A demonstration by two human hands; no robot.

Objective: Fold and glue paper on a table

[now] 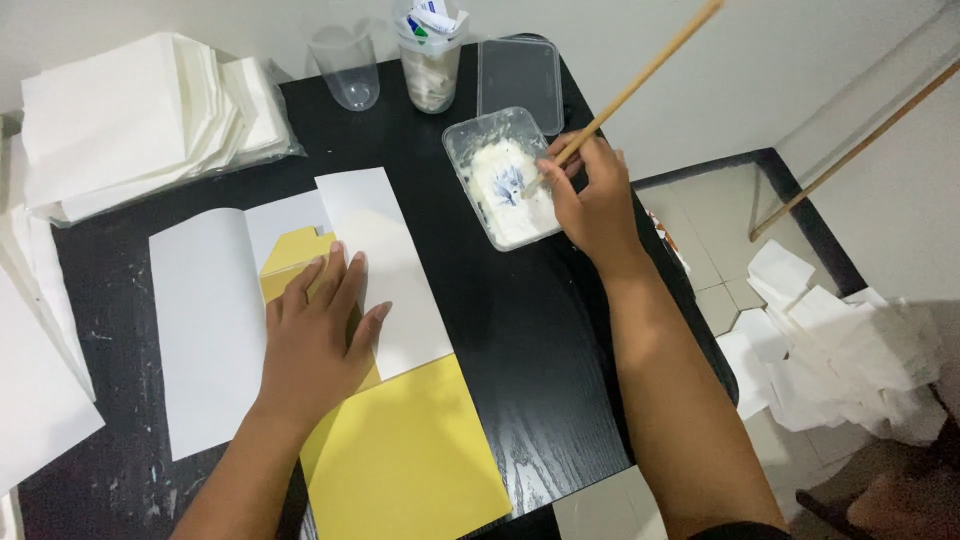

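Observation:
My left hand (318, 335) lies flat, fingers spread, on a yellow paper piece (410, 455) whose white flaps (205, 330) are folded out on the black table (520, 330). My right hand (590, 195) grips a long wooden brush handle (640, 80), its tip dipped into a clear plastic tub (505, 180) of white paste. The handle runs up and to the right, out of the frame.
A stack of white paper sheets (140, 115) lies at the back left. An empty clear cup (347, 68), a cup with packets (430, 60) and a clear lid (518, 72) stand at the back. Paper scraps (830, 350) cover the floor at the right, near a wooden stick (860, 150).

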